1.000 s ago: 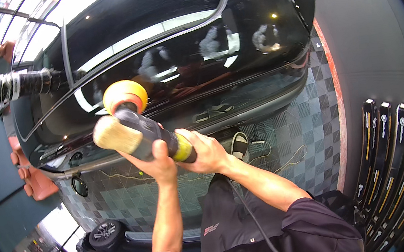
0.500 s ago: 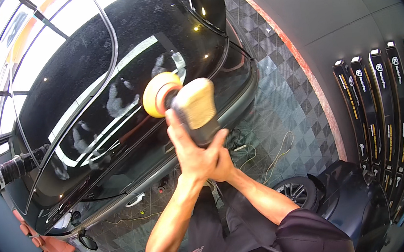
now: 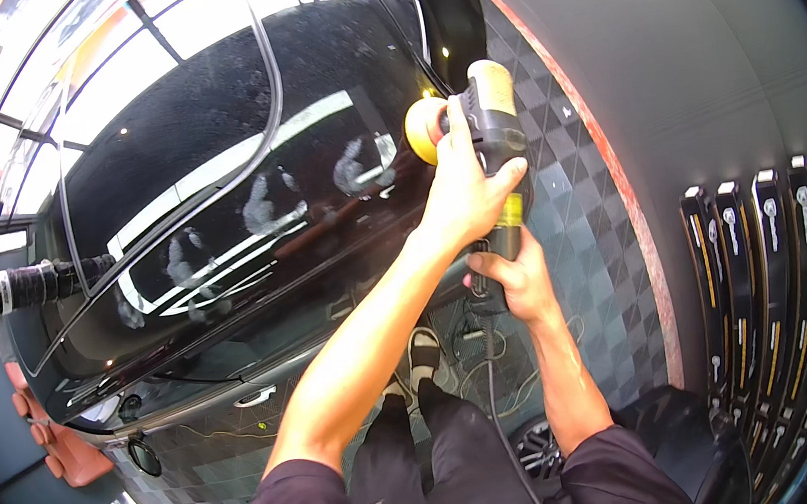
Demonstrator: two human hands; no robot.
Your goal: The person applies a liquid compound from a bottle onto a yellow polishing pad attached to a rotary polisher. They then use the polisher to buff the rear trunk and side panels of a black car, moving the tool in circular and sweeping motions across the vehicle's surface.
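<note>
Gripping the head of a black-and-yellow polisher, the left hand has its fingers curled over the housing, forearm stretched forward and bare to a dark sleeve. The right hand is closed around the machine's handle just below, wrist bent, a black cord hanging from it. The round yellow foam pad presses against the glossy black car body, whose curved, mirror-smooth paint reflects ceiling lights. Grey checkered floor tiles lie beneath.

Both hands grip a polisher; its yellow pad seemingly touches the black car.
</note>
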